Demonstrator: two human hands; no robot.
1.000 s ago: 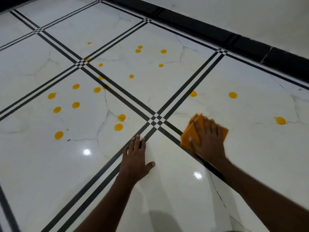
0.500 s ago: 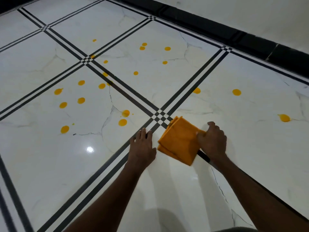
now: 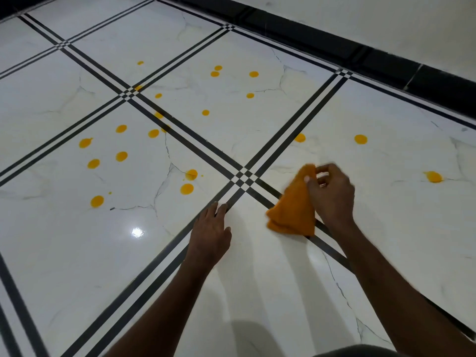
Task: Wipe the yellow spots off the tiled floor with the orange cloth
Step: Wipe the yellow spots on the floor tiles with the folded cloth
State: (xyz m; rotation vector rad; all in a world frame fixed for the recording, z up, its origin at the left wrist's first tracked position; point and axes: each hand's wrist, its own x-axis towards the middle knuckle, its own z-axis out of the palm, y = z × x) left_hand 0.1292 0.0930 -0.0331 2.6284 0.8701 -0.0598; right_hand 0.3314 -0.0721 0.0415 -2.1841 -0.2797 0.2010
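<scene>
Right hand (image 3: 332,194) pinches my orange cloth (image 3: 293,210) up, re-gripping; next I must flatten it onto the yellow spot (image 3: 434,177) beyond.

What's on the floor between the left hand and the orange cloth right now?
Nothing: in the head view only bare white tile separates the left hand from the orange cloth, which the right hand pinches.

Head-worn view, downward over tiled floor (image 3: 257,292)
</scene>
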